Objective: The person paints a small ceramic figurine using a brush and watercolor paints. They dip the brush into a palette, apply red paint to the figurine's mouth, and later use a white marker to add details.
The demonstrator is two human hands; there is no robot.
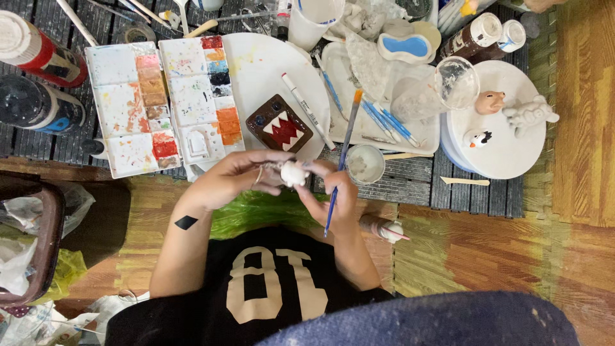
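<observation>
My left hand (238, 174) comes in from the left and holds a small white clay figure (294, 173) in its fingertips. My right hand (337, 194) grips a thin blue-handled paintbrush (343, 150) whose bristle end points up and away over the table; its fingers also touch the figure. Both hands meet just in front of a brown square clay piece (279, 124) with white teeth and a red mouth, which lies on a round white plate (262, 64). A white marker pen (307, 110) lies on the plate beside it.
An opened watercolour palette (138, 106) lies at left, with two paint bottles (38, 77) beyond it. A white tray (419, 138) holds blue brushes; a small cup (365, 164) and a clear cup (448, 86) stand near. A white turntable (506, 154) carries small figures. A small bottle (383, 227) lies by my right wrist.
</observation>
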